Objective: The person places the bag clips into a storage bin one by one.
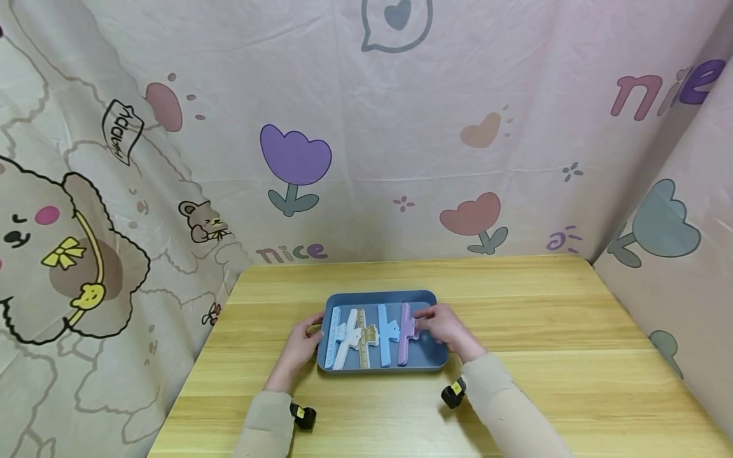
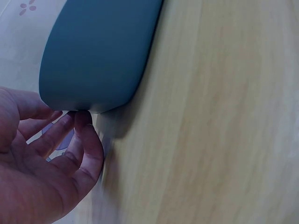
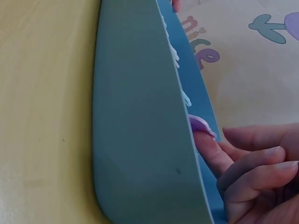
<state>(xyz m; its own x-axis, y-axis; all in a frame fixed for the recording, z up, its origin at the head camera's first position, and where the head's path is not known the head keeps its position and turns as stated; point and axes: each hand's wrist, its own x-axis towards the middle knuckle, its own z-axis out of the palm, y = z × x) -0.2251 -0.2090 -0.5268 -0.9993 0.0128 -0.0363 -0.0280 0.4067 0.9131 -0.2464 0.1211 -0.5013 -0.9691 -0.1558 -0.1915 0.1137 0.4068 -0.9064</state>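
Note:
A shallow blue-grey tray (image 1: 382, 370) rests on the table. Five long-jawed plastic clips lie side by side in it, from a pale blue ruler-marked clip (image 1: 333, 346) at the left, past white, gold-marked and light blue ones, to a purple clip (image 1: 404, 343). My left hand (image 1: 300, 346) touches the tray's left end from outside, fingers gently bent, as the left wrist view shows with the fingertips (image 2: 83, 115) against the wall. Reaching over the right side, my right hand (image 1: 448, 326) pinches the handle of the purple clip; in the right wrist view the tray wall (image 3: 140, 116) hides most of it.
The wood-grain table (image 1: 515, 305) extends around the tray. A patterned cloth (image 1: 378, 152) hangs behind it and along both sides. Small black cameras (image 1: 453, 393) are strapped at both wrists.

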